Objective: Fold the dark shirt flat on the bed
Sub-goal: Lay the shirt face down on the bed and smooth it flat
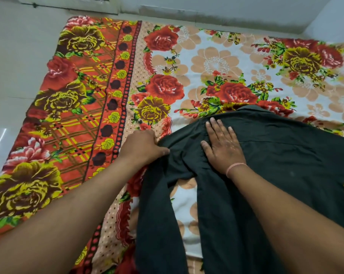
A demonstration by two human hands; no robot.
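A dark shirt [275, 155] lies spread over the lower right of the flowered bedsheet [216, 62], its collar pointing away from me. One sleeve [157, 214] trails down toward me on the left, with a gap of sheet between it and the body. My left hand [143, 147] pinches the shirt's left shoulder edge, fingers curled into the cloth. My right hand [222, 145] rests flat on the shirt near the collar, fingers spread, a pink thread around the wrist.
The sheet's red and yellow floral border [72, 115] covers the left side, ending at a pale tiled floor [15, 66]. A light wall [206, 8] runs along the far side of the bed.
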